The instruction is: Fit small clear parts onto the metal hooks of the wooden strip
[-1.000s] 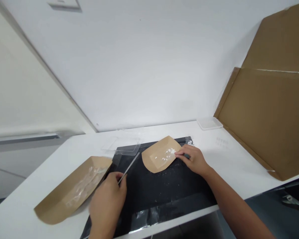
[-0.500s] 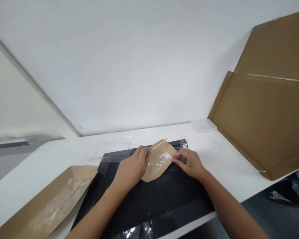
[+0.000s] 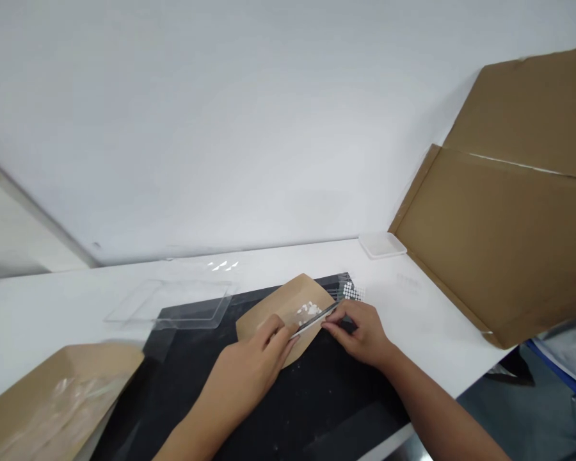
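My left hand [image 3: 256,362] is closed in a pinch on thin metal tweezers [image 3: 315,319], whose tips reach over a small brown paper tray [image 3: 273,307] holding small white pieces [image 3: 308,310]. My right hand [image 3: 360,330] rests with curled fingers at the tray's right edge, touching the tweezer tips; I cannot make out anything in it. Both hands lie over a black mat [image 3: 249,403] on the white table [image 3: 67,310].
A clear plastic tray [image 3: 173,304] lies at the mat's far left corner. A larger brown paper tray [image 3: 52,403] with clear film sits at the near left. A white-dot sheet [image 3: 351,291], a shallow white dish [image 3: 381,244] and leaning cardboard [image 3: 504,237] are to the right.
My left hand carried the tweezers from the near left across the mat to the small tray, and their tips now point right toward my right hand. The view has shifted left.
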Available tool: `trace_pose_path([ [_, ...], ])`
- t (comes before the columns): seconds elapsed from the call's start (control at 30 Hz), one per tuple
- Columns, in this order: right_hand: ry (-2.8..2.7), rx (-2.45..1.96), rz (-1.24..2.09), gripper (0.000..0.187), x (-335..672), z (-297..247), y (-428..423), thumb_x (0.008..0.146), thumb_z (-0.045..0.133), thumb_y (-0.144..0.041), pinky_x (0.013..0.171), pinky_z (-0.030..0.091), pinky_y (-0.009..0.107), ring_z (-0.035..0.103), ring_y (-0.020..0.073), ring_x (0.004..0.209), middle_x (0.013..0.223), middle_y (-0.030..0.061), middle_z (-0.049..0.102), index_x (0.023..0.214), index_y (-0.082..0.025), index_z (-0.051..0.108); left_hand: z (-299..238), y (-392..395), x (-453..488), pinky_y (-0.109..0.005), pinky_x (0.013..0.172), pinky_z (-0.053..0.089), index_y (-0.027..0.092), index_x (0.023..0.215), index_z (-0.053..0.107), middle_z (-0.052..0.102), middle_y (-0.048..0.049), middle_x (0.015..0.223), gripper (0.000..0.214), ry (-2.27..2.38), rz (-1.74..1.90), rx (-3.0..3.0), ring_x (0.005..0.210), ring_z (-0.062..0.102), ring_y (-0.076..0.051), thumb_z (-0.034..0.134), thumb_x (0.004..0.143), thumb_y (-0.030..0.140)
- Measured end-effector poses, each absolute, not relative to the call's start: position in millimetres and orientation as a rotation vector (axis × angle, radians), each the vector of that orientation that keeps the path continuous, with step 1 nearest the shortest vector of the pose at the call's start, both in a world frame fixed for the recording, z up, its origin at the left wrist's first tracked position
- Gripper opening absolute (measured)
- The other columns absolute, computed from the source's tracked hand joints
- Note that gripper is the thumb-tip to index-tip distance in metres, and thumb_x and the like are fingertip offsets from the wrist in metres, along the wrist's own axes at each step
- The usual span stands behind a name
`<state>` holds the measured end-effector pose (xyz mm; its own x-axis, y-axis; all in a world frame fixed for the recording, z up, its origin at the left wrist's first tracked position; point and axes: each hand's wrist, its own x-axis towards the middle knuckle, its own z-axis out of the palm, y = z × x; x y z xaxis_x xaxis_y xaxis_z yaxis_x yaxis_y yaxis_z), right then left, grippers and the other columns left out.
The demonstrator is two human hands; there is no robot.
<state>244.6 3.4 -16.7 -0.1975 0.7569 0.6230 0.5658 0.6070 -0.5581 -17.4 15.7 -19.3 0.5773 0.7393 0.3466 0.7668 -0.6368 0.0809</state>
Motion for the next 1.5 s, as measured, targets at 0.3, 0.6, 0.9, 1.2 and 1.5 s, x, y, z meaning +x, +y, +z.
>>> trace_pose_path([
  [0.3, -1.870, -1.132, -0.292, 0.010, 224, -23, -5, 0.098, 0.068, -0.020, 0.063, 0.049, 0.039, 0.072, 0.0226, 0.071, 0.084, 0.0037, 0.078, 0.101, -0.030, 0.067, -13, 3, -9, -0.025, 0.052, 0.046, 0.023, 0.108, 0.071, 0.076, -0.0042, 0.090, 0.025, -1.079, -0.893, -2.547, 0.060, 0.068, -0.016, 0.047, 0.110, 0.027],
  [0.6, -1.833, -1.167, -0.524, 0.017, 204, -20, -8, 0.100, 0.062, -0.014, 0.064, 0.037, 0.039, 0.065, 0.0194, 0.063, 0.073, 0.0010, 0.071, 0.090, -0.026, 0.056, -4, 1, -2, -0.024, 0.058, 0.050, 0.017, 0.110, 0.071, 0.078, -0.0037, 0.086, 0.026, -1.031, -1.151, -2.400, 0.066, 0.073, -0.015, 0.047, 0.112, 0.027],
  [0.9, -1.946, -1.143, -0.536, 0.017, 197, 10, 21, 0.102, 0.060, -0.019, 0.066, 0.034, 0.034, 0.060, 0.0170, 0.065, 0.071, -0.0012, 0.065, 0.086, -0.023, 0.055, -6, 5, -4, -0.025, 0.065, 0.057, 0.015, 0.109, 0.073, 0.079, -0.0057, 0.090, 0.023, -1.140, -1.383, -2.348, 0.075, 0.077, -0.018, 0.052, 0.110, 0.026],
  [1.2, -1.962, -1.028, -0.611, 0.020, 157, 9, 24, 0.100, 0.056, -0.011, 0.068, 0.033, 0.036, 0.056, 0.0180, 0.064, 0.068, -0.0005, 0.061, 0.085, -0.023, 0.053, -6, 8, -11, -0.028, 0.082, 0.064, 0.015, 0.114, 0.074, 0.081, -0.0075, 0.099, 0.017, -1.194, -1.547, -2.273, 0.086, 0.080, -0.020, 0.059, 0.105, 0.017],
  [1.5, -1.885, -1.131, -0.452, 0.021, 167, 2, 31, 0.099, 0.057, -0.014, 0.069, 0.033, 0.035, 0.057, 0.0168, 0.061, 0.067, -0.0018, 0.061, 0.082, -0.023, 0.050, -9, 6, -8, -0.029, 0.074, 0.062, 0.016, 0.118, 0.073, 0.082, -0.0057, 0.101, 0.019, -1.178, -1.490, -2.306, 0.083, 0.079, -0.019, 0.059, 0.105, 0.015],
])
